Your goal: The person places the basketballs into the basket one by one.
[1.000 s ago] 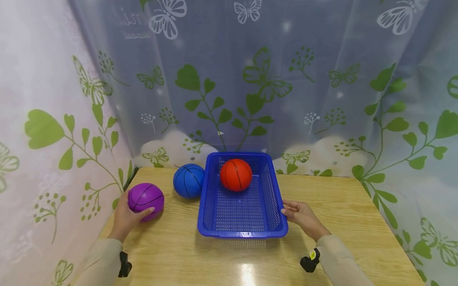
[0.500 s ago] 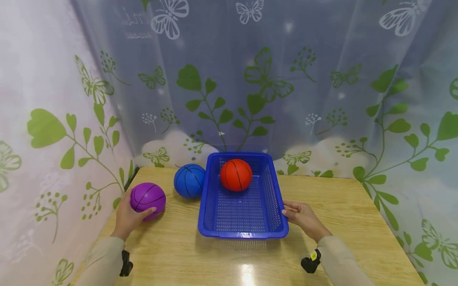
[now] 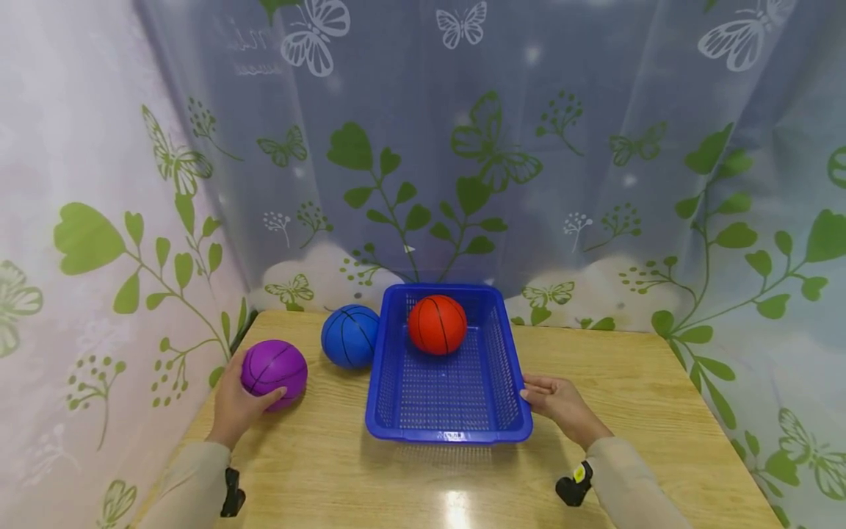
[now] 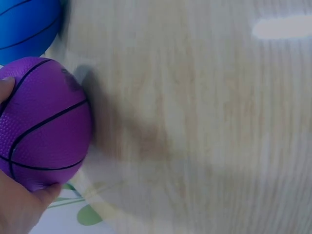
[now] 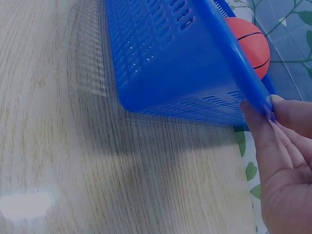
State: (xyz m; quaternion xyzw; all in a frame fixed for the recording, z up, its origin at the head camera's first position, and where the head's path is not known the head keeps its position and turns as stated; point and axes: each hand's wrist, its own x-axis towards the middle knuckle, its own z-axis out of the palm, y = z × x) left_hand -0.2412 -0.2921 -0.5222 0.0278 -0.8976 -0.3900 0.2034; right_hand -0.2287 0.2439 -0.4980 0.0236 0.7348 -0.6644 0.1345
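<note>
My left hand [image 3: 236, 402] grips a small purple basketball [image 3: 275, 373] at the left side of the table, thumb on its near side and fingers around its left side. In the left wrist view the purple ball fills the left edge, beside part of a blue ball. My right hand [image 3: 558, 405] pinches the right rim of a blue plastic basket [image 3: 449, 435], thumb and fingers on either side of the rim in the right wrist view. An orange-red basketball [image 3: 437, 325] lies inside the basket toward its far end.
A blue basketball [image 3: 350, 336] sits on the wooden table [image 3: 317, 470] against the basket's left side, behind the purple ball. A curtain [image 3: 410, 147] with butterflies and leaves hangs along the table's back and sides.
Both hands keep their holds on the purple basketball and the basket. The whole view shifts very slightly; the balls and basket stay in place.
</note>
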